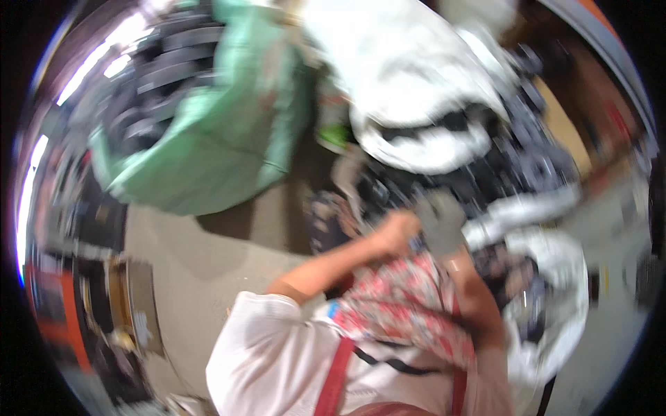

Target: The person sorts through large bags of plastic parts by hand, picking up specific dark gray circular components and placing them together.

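The left hand's fingers (411,220) are curling at the near left edge of a grey piece (442,220); blur is hiding whether they are pinching it or only touching. The right hand is hiding behind or inside that piece, above the right forearm (479,298), so I cannot tell how its fingers are standing, nor whether the grey is a glove.

The piece is sitting in front of the chest, above a floral apron (395,298). It is looking matte, light and probably soft, so gripping it by an edge should be suiting it.

Just beyond, dark pieces (479,177) are heaping up, with a full white sack (416,62) overhanging them and blocking the far side. An open white sack (565,284) is crowding the right forearm; a green sack (236,139) is standing further left.
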`<state>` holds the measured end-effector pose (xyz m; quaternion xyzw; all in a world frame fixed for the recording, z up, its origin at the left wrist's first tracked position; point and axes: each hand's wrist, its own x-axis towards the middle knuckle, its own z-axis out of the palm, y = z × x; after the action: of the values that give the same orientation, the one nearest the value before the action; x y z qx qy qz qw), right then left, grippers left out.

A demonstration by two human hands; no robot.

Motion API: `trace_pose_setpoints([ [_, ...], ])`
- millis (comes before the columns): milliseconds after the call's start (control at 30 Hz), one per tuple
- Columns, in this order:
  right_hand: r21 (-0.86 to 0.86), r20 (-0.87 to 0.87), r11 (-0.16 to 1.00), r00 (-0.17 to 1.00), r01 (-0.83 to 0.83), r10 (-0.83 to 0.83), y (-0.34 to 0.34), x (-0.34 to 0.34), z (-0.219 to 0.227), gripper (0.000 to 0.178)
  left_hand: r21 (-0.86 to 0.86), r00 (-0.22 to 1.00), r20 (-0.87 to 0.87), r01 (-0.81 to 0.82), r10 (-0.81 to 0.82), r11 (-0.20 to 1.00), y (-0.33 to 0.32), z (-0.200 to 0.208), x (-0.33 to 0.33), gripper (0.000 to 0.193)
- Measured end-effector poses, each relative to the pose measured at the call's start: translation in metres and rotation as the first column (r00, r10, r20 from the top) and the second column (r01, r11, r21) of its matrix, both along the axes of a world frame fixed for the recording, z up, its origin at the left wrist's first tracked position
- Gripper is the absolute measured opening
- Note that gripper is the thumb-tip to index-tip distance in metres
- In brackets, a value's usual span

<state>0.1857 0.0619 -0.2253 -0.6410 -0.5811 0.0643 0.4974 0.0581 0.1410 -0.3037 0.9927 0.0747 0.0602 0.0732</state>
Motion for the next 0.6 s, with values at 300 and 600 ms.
trace_pose_setpoints([
  [300,-0.249,0.138,0.959,0.975,-0.134,0.172,-0.019,-0.009,-0.051,0.018,0.049,0.833,0.009,0.552,-0.553,0.832,-0.006,-0.014,-0.018,0.023],
  [600,-0.151,0.283,0.985,0.959,0.082,-0.037,-0.024,-0.003,-0.046,0.024,-0.713,0.872,-0.033,0.322,0.489,-0.623,0.011,0.022,0.018,0.036],
])
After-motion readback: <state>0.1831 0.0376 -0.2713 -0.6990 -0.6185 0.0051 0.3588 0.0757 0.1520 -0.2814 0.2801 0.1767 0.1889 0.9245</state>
